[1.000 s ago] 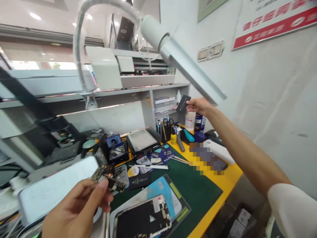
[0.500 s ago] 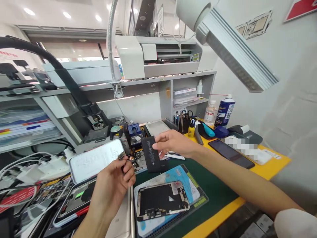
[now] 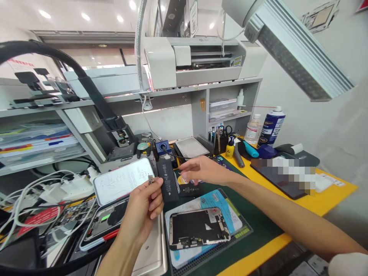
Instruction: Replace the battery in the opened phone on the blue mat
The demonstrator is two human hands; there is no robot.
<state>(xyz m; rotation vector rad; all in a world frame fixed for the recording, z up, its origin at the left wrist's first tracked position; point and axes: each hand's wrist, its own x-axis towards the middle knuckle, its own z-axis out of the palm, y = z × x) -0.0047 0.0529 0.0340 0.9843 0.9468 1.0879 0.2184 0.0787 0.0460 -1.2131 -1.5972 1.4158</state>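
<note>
My left hand (image 3: 146, 199) is closed, with a black phone battery (image 3: 167, 182) standing out from its fingertips and a small gold-coloured circuit part (image 3: 150, 179) at the thumb. Just right of the battery, my right hand (image 3: 201, 170) hovers with fingers apart, seemingly holding nothing. Beneath it a second black battery (image 3: 188, 189) lies on the green mat. A phone screen assembly (image 3: 199, 229), back side up, rests on a blue and white packet (image 3: 237, 220) in front of my hands. Behind the left hand lean a pale phone-shaped panel (image 3: 123, 181) and an opened phone housing (image 3: 105, 222).
A soldering stand (image 3: 163, 147), yellow bottle (image 3: 230, 148) and spray can (image 3: 271, 127) stand behind the mat. A dark phone (image 3: 276, 180) lies at right. White plugs and cables (image 3: 71, 186) crowd the left. A lamp (image 3: 304, 53) hangs overhead.
The battery has passed from my right hand to my left, shifting slightly left. My right fingers have parted from it. The camera view has turned a little left.
</note>
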